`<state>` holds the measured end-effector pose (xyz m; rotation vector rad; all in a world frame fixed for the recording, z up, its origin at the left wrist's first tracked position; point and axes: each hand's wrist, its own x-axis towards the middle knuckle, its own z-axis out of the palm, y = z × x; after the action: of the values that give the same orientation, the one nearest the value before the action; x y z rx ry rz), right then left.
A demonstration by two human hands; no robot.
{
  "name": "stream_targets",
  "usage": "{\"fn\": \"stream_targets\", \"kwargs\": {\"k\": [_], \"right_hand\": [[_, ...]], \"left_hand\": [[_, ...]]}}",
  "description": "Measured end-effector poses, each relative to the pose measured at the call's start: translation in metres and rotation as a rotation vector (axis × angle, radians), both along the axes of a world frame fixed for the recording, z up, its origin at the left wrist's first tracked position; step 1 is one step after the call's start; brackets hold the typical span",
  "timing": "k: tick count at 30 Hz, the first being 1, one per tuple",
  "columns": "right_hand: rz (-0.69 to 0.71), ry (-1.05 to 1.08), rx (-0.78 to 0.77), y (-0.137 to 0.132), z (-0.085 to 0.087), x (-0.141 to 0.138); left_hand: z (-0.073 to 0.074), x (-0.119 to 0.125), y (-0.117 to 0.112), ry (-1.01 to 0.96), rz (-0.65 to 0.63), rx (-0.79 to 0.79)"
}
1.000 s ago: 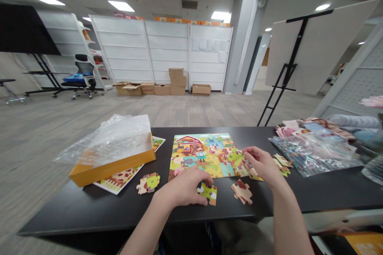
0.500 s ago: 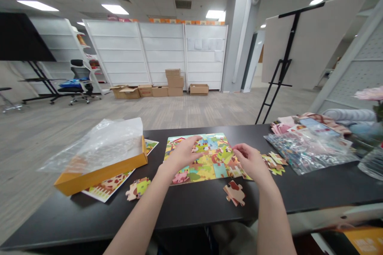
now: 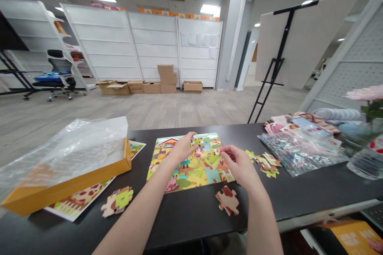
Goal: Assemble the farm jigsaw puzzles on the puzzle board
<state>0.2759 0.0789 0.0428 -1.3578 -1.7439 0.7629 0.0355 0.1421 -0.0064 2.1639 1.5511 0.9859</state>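
Observation:
A partly joined jigsaw puzzle (image 3: 184, 163) of a farm scene with a red barn lies on the black table (image 3: 191, 223). My left hand (image 3: 181, 149) rests on its upper middle, and my right hand (image 3: 237, 163) touches its right side. Neither hand shows a piece in its fingers. Near my right wrist lies a loose brown-and-cream piece (image 3: 227, 200). A loose green-and-brown piece (image 3: 117, 201) lies further left. A small cluster of loose pieces (image 3: 267, 164) sits right of the puzzle.
To the left, a yellow box (image 3: 66, 179) lined with clear plastic sits on a printed picture sheet (image 3: 79, 203). To the right are a clear bag of pieces (image 3: 299, 153), folded fabrics (image 3: 302, 121) and a glass vase with a pink flower (image 3: 366, 147).
The green-and-white piece beside my left hand in the oldest frame no longer shows on the table. My left hand has moved onto the puzzle. The whole scene has shifted left in view.

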Motion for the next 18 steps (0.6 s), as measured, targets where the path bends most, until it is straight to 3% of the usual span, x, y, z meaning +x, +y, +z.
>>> {"fn": "stream_targets", "kwargs": {"k": [18], "right_hand": [[-0.055,-0.125,0.006,0.005,-0.017,0.020]], "left_hand": [[0.005,0.003,-0.008,0.136,-0.075,0.111]]}}
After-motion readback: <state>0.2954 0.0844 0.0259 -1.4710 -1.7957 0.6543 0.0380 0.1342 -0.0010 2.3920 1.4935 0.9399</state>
